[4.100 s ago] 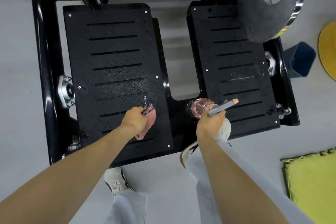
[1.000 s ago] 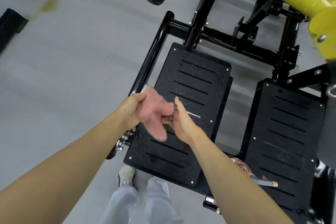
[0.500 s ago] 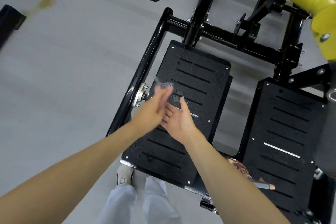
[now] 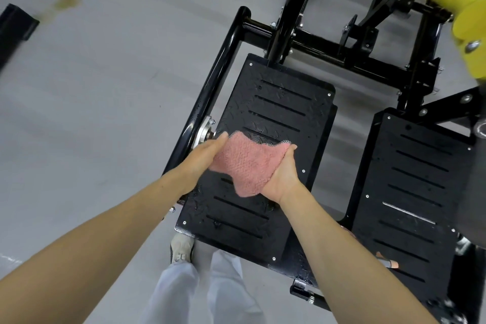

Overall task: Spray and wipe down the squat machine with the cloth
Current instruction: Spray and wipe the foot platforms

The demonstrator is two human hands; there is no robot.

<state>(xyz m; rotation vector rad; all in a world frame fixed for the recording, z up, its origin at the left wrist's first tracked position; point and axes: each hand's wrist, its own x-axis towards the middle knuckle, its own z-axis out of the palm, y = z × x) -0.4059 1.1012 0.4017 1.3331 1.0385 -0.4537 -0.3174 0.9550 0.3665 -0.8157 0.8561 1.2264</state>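
Fingers of the left hand (image 4: 202, 158) are held straight and together, pressed flat against the pink cloth (image 4: 247, 166). The cloth is cupped in the upturned right hand (image 4: 282, 176), fingertips curled over its far edge, above the left foot plate (image 4: 276, 102) of the squat machine (image 4: 263, 31). Spray bottle (image 4: 389, 262) is mostly hidden by the right forearm; both forearms are stretched forward, converging.

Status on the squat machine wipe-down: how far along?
Done: the left black slotted footplate looks sprayed, with droplets at its near end. In hand: the pink knitted cloth is held above that plate, left hand flat against it, right hand with fingers curled round its end. Left: probably wiping this plate, the right black footplate and the black tubular frame.
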